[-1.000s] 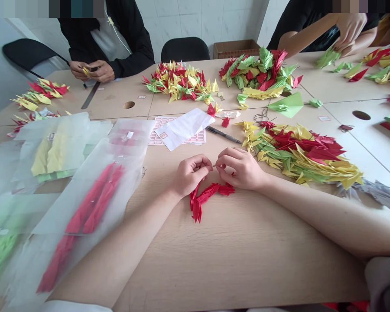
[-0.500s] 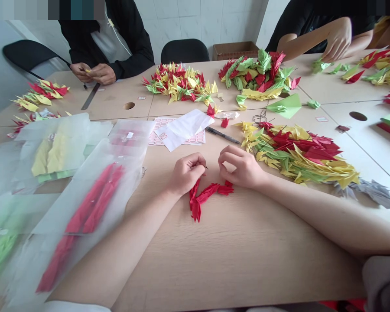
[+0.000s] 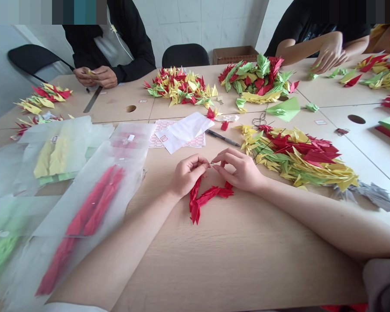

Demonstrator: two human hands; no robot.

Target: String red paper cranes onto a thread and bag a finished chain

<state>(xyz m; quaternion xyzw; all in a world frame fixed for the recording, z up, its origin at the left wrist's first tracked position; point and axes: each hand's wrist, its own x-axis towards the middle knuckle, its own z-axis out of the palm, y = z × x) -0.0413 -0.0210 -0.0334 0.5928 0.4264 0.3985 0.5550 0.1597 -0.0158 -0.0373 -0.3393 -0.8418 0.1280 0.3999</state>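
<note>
A short string of red folded-paper pieces (image 3: 211, 195), like paper cranes, lies bent on the table in front of me. My left hand (image 3: 191, 174) pinches a thin dark thread (image 3: 211, 163) between thumb and forefinger, over one end of the red string. From the other side, the thumb and forefinger of my right hand (image 3: 238, 170) close on the thread's tip. The other right fingers curve above, and red paper shows under that palm. How the thread joins the red pieces is hidden by my hands.
Clear sleeves with folded paper (image 3: 94, 203) cover the left side. Ahead lie a white paper (image 3: 185, 130), a label sheet (image 3: 159, 125) and a pen (image 3: 222, 138). Mixed coloured paper strings (image 3: 299, 156) lie right. Two co-workers' hands (image 3: 95, 77) (image 3: 329, 54) work across the table.
My right hand has moved left, so its fingertips now meet the thread at my left fingertips. The red string has shifted slightly. The view has tilted a little.
</note>
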